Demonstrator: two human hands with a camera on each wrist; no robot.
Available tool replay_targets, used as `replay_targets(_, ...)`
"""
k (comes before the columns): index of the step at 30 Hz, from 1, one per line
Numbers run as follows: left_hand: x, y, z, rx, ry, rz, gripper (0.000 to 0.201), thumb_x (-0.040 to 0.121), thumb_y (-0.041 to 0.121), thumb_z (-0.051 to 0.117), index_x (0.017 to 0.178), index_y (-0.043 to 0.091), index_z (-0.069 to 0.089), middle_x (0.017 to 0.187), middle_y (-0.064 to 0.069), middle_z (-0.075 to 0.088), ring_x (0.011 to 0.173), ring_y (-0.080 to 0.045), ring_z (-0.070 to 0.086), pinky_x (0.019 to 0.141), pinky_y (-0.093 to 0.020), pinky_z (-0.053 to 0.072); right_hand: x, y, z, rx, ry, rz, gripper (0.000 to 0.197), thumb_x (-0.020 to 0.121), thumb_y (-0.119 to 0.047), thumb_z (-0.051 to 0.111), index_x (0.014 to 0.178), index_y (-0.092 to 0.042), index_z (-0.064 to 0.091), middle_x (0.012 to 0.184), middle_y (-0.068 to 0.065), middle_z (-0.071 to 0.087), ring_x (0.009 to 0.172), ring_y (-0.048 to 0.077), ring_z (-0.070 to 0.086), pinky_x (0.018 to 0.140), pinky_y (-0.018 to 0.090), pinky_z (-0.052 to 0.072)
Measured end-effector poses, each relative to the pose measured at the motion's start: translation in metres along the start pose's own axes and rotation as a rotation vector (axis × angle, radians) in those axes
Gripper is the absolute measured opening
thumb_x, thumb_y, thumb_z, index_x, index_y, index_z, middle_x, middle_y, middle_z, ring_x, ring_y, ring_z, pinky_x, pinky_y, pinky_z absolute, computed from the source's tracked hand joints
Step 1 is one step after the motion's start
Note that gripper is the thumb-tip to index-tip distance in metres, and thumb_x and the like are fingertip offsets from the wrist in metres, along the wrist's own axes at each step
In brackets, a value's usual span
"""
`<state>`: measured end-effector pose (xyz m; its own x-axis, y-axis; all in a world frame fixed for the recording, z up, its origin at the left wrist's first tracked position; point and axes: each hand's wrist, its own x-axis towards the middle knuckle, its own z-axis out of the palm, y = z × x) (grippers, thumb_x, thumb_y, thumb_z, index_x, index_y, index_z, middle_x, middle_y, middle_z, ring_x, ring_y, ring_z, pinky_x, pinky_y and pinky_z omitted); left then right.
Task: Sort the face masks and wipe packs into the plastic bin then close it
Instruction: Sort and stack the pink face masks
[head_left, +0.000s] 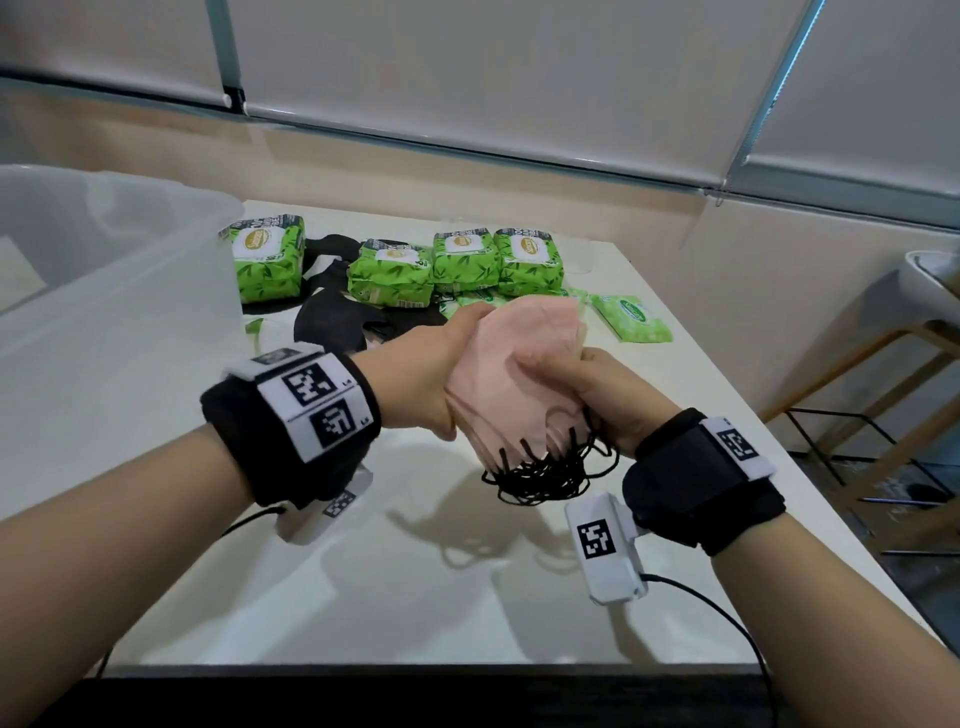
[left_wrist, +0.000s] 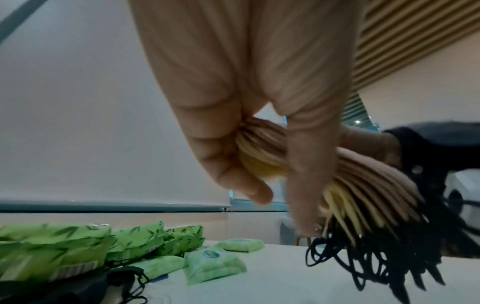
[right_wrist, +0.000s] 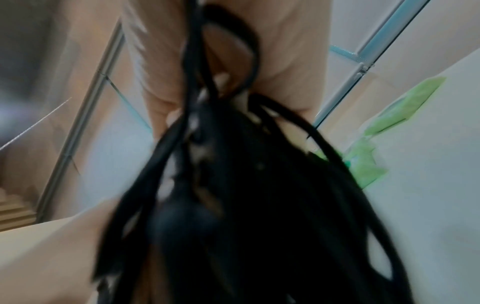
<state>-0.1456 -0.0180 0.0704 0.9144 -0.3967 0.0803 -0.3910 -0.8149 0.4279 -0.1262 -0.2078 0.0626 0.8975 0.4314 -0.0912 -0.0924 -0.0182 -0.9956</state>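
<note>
Bare forearms, no sleeves. Each wrist has a wide black strap (head_left: 291, 441) with white panels carrying black square fiducial markers; left one labelled "L4". White camera box (head_left: 605, 551) with its own marker hangs under each wrist, thin black cable (head_left: 727, 618) trailing off.

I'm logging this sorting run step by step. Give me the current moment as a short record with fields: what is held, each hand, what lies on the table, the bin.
held: stack of pink face masks with black ear loops hanging below
left hand: grips the stack's left side
right hand: grips the loop end
on table: large green wipe packs, small wipe packs, black masks
bin: clear plastic bin at left, open, lid not in view
</note>
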Motion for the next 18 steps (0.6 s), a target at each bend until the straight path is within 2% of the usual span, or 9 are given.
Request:
replay_targets(1, 0.001, 0.001, 0.005, 0.041, 0.040, 0.000, 0.095, 0.068, 0.005, 0.075, 0.142, 0.012, 0.017, 0.098, -0.008, 0.060, 0.089, -0.024, 0.059, 0.067, -0.026, 0.043, 0.000, 0.000, 0.004, -0.010, -0.019, -0.009, 0.013, 0.090, -0.015, 0.057, 0.097, -0.008, 0.065, 0.083, 0.006, 0.073, 0.074, 0.017, 0.069, 0.064, 0.025, 0.057)
replay_targets(3, 0.002, 0.002, 0.010, 0.071, 0.097, 0.019, 0.077, 0.072, 0.009, 0.071, 0.135, 0.007, 0.027, 0.098, -0.013, 0.062, 0.090, -0.031, 0.060, 0.068, -0.032, 0.044, -0.001, 0.000, 0.010, -0.029, -0.052, -0.033, 0.015, 0.091, -0.015, 0.055, 0.102, -0.010, 0.064, 0.089, 0.006, 0.073, 0.080, 0.017, 0.069, 0.071, 0.027, 0.058)
replay_targets(6, 0.002, 0.001, 0.007, 0.112, 0.149, -0.003, 0.057, 0.074, 0.015, 0.071, 0.121, 0.004, 0.040, 0.099, -0.012, 0.063, 0.091, -0.031, 0.058, 0.065, -0.030, 0.038, -0.001, -0.003, 0.009, -0.079, -0.039, -0.052, 0.032, 0.091, -0.024, 0.054, 0.116, -0.006, 0.061, 0.110, 0.012, 0.069, 0.097, 0.020, 0.067, 0.081, 0.030, 0.056)
replay_targets(9, 0.000, 0.003, 0.004, 0.106, 0.108, 0.000, 0.052, 0.071, 0.017, 0.076, 0.109, 0.004, 0.042, 0.095, -0.009, 0.060, 0.087, -0.028, 0.058, 0.062, -0.029, 0.040, 0.001, -0.003, 0.008, -0.117, -0.024, -0.047, 0.035, 0.094, -0.029, 0.050, 0.118, -0.006, 0.060, 0.114, 0.014, 0.067, 0.100, 0.020, 0.066, 0.083, 0.030, 0.055)
replay_targets(10, -0.002, 0.003, 0.001, 0.038, 0.042, 0.005, 0.057, 0.067, 0.015, 0.080, 0.108, 0.007, 0.041, 0.094, -0.004, 0.059, 0.086, -0.023, 0.058, 0.060, -0.025, 0.041, 0.001, -0.003, 0.008, -0.132, -0.030, -0.041, 0.034, 0.094, -0.029, 0.050, 0.117, -0.005, 0.060, 0.113, 0.015, 0.068, 0.098, 0.020, 0.066, 0.082, 0.030, 0.055)
replay_targets(12, -0.006, 0.004, -0.005, -0.270, -0.118, -0.003, 0.065, 0.059, 0.011, 0.088, 0.105, 0.016, 0.042, 0.092, 0.009, 0.060, 0.083, -0.005, 0.061, 0.061, -0.012, 0.044, 0.000, -0.002, 0.009, -0.174, -0.062, -0.040, 0.031, 0.095, -0.027, 0.051, 0.113, -0.005, 0.062, 0.108, 0.015, 0.069, 0.092, 0.018, 0.066, 0.079, 0.029, 0.054)
replay_targets(14, -0.010, 0.003, -0.009, -0.575, -0.193, -0.008, 0.060, 0.058, 0.018, 0.089, 0.103, 0.024, 0.050, 0.092, 0.014, 0.066, 0.085, 0.003, 0.063, 0.070, -0.011, 0.049, -0.002, -0.001, 0.010, -0.237, -0.090, -0.054, 0.025, 0.094, -0.026, 0.051, 0.107, -0.008, 0.065, 0.099, 0.010, 0.070, 0.088, 0.015, 0.065, 0.076, 0.027, 0.054)
replay_targets(16, -0.008, -0.001, -0.005, -0.666, -0.103, -0.044, 0.056, 0.053, 0.039, 0.084, 0.101, 0.021, 0.062, 0.094, 0.006, 0.072, 0.090, -0.010, 0.068, 0.078, -0.026, 0.055, -0.001, 0.000, 0.012, -0.267, -0.104, -0.057, 0.029, 0.092, -0.031, 0.053, 0.107, -0.008, 0.065, 0.101, 0.012, 0.070, 0.090, 0.018, 0.066, 0.080, 0.031, 0.054)
replay_targets(18, -0.004, -0.006, 0.002, -0.756, 0.082, -0.100, 0.054, 0.049, 0.033, 0.087, 0.094, 0.009, 0.069, 0.091, -0.009, 0.073, 0.084, -0.025, 0.069, 0.076, -0.038, 0.054, -0.001, 0.001, 0.011, -0.216, -0.108, -0.042, 0.036, 0.089, -0.035, 0.061, 0.111, -0.006, 0.064, 0.104, 0.013, 0.071, 0.093, 0.022, 0.068, 0.081, 0.033, 0.055)
